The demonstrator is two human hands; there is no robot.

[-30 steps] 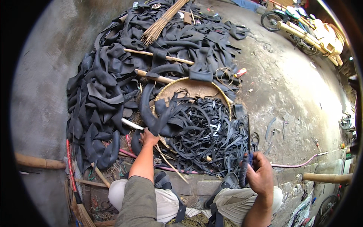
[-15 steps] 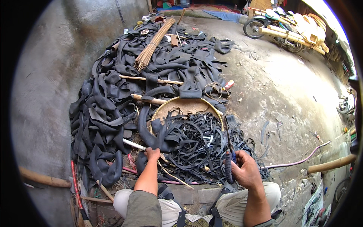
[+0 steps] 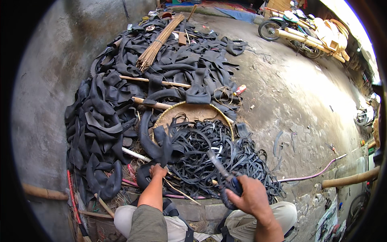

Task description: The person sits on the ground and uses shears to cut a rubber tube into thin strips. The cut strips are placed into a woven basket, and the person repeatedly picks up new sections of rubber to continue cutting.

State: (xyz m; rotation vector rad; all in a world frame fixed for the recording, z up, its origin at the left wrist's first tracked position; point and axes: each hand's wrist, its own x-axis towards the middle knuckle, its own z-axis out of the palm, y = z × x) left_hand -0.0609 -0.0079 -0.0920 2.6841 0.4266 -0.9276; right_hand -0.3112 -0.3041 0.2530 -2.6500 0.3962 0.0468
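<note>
One bamboo pole (image 3: 44, 192) juts out by the wall (image 3: 44, 101) at our far left, with a red stick (image 3: 73, 192) slanting beside its end. Next comes the heap of black rubber (image 3: 96, 129), spreading well up the floor; a bundle of sticks (image 3: 155, 50) lies across its upper part. We see a white stick (image 3: 135, 154) pointing toward our left hand (image 3: 157, 172). Its fingers are bent closed on the lower end of a rubber piece (image 3: 165, 147), which reaches up over the edge of a round tray (image 3: 197, 112); we cannot make out the fingertips. Thin rubber strips (image 3: 209, 147) fill the tray's near part and spill past its rim. Over them, our right hand (image 3: 250, 195) is closed around the handles of the scissors (image 3: 234, 186); the blades are blurred, so we cannot tell how far apart they stand. Farther right lie a pink hose (image 3: 312, 175) and, beyond, a loaded motorbike (image 3: 269, 30).
</note>
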